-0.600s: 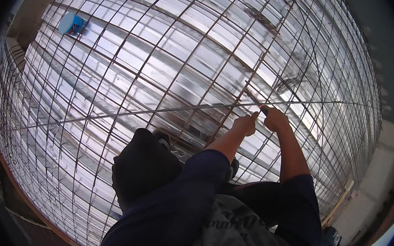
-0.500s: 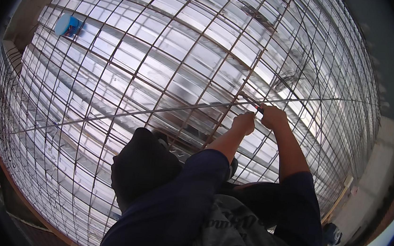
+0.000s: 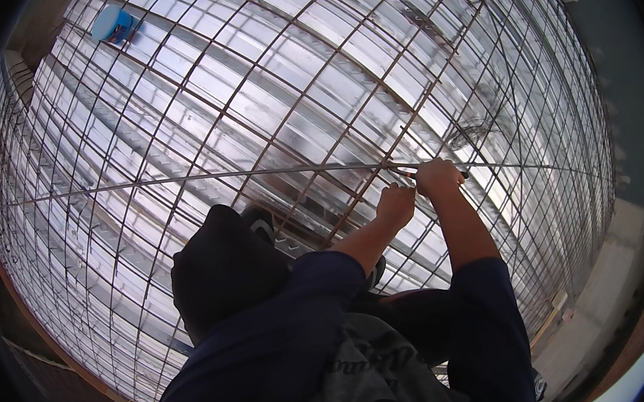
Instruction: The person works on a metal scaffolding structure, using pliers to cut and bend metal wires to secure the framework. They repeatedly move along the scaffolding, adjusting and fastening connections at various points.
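Right hand [image 3: 439, 177] grips tool [image 3: 410, 175] at mesh [image 3: 358, 199].
Tool tip is near a bar crossing; left hand [image 3: 396, 204] is closed just beside, contents cannot be told.

From my remote feed I count one left hand [image 3: 396, 204], one right hand [image 3: 438, 178], one hand tool [image 3: 410, 175], two shoes [image 3: 261, 226], one blue bucket [image 3: 114, 24] by the metal deck's [image 3: 255, 86] far left corner, one long thin rod [image 3: 317, 168] and, hard to be sure, one wire tangle [image 3: 468, 134] toward its right edge; the crossing bars [image 3: 431, 89] outnumber my counting.
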Available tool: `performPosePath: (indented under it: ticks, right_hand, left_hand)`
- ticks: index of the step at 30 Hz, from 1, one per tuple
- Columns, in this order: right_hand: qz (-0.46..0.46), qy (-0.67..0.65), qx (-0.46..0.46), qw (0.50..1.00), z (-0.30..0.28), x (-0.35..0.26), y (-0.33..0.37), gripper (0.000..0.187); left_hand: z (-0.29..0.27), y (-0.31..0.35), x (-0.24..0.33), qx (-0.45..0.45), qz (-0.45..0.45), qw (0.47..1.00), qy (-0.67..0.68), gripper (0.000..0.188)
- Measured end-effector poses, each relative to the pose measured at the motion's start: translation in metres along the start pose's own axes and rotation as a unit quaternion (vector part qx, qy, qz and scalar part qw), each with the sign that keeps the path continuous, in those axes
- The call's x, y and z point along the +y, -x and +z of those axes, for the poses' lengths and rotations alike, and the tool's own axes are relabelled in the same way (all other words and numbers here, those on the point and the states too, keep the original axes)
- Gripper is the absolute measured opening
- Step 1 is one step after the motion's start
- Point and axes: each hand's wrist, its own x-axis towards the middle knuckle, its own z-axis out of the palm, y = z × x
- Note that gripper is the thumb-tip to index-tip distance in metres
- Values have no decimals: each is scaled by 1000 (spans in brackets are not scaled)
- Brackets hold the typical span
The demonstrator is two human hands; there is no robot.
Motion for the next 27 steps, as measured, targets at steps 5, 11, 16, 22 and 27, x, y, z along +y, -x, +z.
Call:
performPosePath:
  ticks: [5, 11, 16, 22, 27]
  right_hand:
    - [30, 42, 4, 999, 5, -13, -7, 38]
    - [-5, 87, -6, 996, 15, -19, -15, 40]
    - [-98, -77, 55, 991, 46, 5, -31, 33]
    - [-43, -393, -265, 879, 29, 26, -15, 29]
    - [-40, -597, -304, 741, 69, 37, -4, 46]
  left_hand:
    - [-5, 3, -4, -1, 8, 1000, 21, 17]
    - [-12, 0, -4, -27, 11, 999, -18, 17]
    - [-21, 4, -6, 13, -18, 999, 36, 18]
    - [-24, 21, -18, 175, -43, 983, 43, 36]
    - [-20, 5, -29, 202, 139, 968, -44, 39]
